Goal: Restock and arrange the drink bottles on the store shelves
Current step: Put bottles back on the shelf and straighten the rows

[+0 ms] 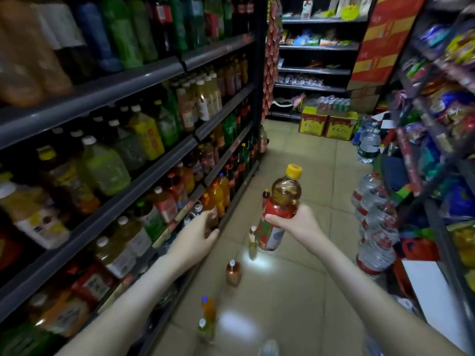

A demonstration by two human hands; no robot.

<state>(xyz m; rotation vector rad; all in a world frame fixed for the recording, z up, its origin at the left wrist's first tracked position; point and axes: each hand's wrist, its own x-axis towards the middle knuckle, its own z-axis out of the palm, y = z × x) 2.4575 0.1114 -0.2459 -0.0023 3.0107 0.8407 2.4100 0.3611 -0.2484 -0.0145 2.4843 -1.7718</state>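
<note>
1. Yellow cap [294, 171] on top, brown tea inside: that is the tea bottle [280, 201] we hold up in the aisle with our right hand [295, 224]. It is in the air over the floor [295, 291], near the drink shelves but not on one yet.
2. Our right fingers [295, 209] are wrapped round the middle of the tea bottle, on its red label [276, 214]. The thumb is on the near side. The bottle leans a little to the right.
3. Our left hand [198, 232] reaches down to the low shelf [159, 240]. Its fingers [205, 217] curl over a brown bottle [212, 218] at the front edge of that shelf, with the thumb under it. It looks like a hold, but the picture is blurry there.
4. We think the step now is to make room on the low shelf and then put the tea bottle in.
5. To do it well, we should slide the brown bottle gently to the side or back. We should not knock the ones next to it, because they stand very close together.
6. Then we should bring the tea bottle in low and straight, bottom first, with the label facing out to the aisle.
7. We should let go only when it stands flat on the low shelf.
8. More floor bottles [233, 273] stand in a line by our feet. We must step with care so we do not kick them over. They look like the next ones to go up.
</note>
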